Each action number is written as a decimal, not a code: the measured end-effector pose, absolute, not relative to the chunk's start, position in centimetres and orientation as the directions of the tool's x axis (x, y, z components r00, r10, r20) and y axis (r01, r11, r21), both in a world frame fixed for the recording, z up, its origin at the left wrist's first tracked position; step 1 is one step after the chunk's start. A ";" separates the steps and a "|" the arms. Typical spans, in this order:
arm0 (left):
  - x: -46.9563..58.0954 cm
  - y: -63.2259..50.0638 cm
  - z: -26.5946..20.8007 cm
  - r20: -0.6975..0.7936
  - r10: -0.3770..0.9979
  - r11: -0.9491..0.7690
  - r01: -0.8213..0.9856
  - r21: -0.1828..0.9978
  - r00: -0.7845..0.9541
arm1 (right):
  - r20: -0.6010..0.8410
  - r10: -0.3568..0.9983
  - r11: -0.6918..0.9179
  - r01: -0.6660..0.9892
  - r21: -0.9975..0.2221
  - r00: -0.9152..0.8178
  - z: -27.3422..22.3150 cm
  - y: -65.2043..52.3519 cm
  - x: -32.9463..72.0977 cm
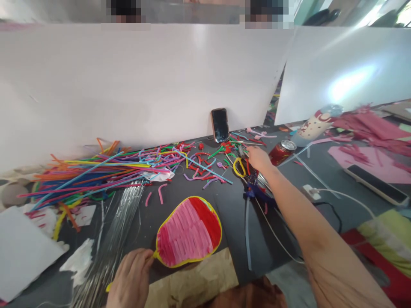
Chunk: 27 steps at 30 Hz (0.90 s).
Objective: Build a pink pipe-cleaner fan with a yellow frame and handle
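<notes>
My left hand (131, 276) is closed on the yellow stem of a pear-shaped chenille-stem piece (186, 233), pink and red inside a yellow outline. The piece rests on the dark table, its wide end pointing away to the right. My right hand (257, 157) reaches far forward into a cluttered heap, beside the red soda can. Its fingertips are too small and partly hidden to tell what they touch. Just left of that hand lie yellow scissor handles (239, 167). Below it is a dark blue tool (252, 190), partly covered by my forearm.
Long coloured chenille stems (96, 171) and cut bits cover the back left. A bundle of thin wires (118, 239) lies near my left hand. A phone (220, 125) leans against a white board (144, 85). The soda can (282, 152) and a bottle (316, 126) stand right.
</notes>
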<state>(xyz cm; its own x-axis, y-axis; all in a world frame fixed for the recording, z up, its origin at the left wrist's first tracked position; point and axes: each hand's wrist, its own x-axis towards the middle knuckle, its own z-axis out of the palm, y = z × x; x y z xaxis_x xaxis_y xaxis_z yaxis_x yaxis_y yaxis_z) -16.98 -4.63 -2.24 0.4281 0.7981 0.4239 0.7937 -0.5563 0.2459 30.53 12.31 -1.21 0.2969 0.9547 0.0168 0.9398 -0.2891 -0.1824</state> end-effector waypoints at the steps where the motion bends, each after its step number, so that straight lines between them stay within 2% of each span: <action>1: -16.8 -4.6 -2.2 0.435 0.786 -0.570 0.786 0.239 0.439 | -0.015 0.940 -0.338 0.930 -0.147 0.340 -1.3 12.6 31.5; 4: -16.5 -4.5 -2.2 0.467 0.757 -0.596 0.776 0.206 0.457 | -0.099 0.899 -0.433 0.900 -0.056 0.426 -1.5 13.3 32.9; 8: -16.6 -4.5 -2.7 0.416 0.768 -0.595 0.784 0.179 0.487 | -0.182 0.855 -0.489 0.872 0.026 0.485 -1.2 13.6 32.9; 14: -15.9 -4.4 -2.6 0.423 0.765 -0.593 0.788 0.168 0.485 | -0.198 0.834 -0.507 0.857 0.091 0.514 0.2 13.0 32.0; 21: -15.2 -4.3 -2.7 0.397 0.792 -0.564 0.804 0.188 0.463 | -0.216 0.853 -0.469 0.879 0.081 0.475 1.1 13.6 32.4; 27: -15.4 -4.8 -1.8 0.444 0.782 -0.559 0.806 0.193 0.436 | -0.141 0.882 -0.456 0.890 -0.020 0.449 0.8 16.8 33.6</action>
<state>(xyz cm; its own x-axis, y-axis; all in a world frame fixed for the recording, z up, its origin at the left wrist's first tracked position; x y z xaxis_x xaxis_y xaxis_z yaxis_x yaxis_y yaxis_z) -15.40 -4.84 -1.81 0.4363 0.7824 0.4444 0.8062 -0.5592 0.1931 33.62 16.84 0.85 0.4493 0.8822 -0.1408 0.8896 -0.4563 -0.0200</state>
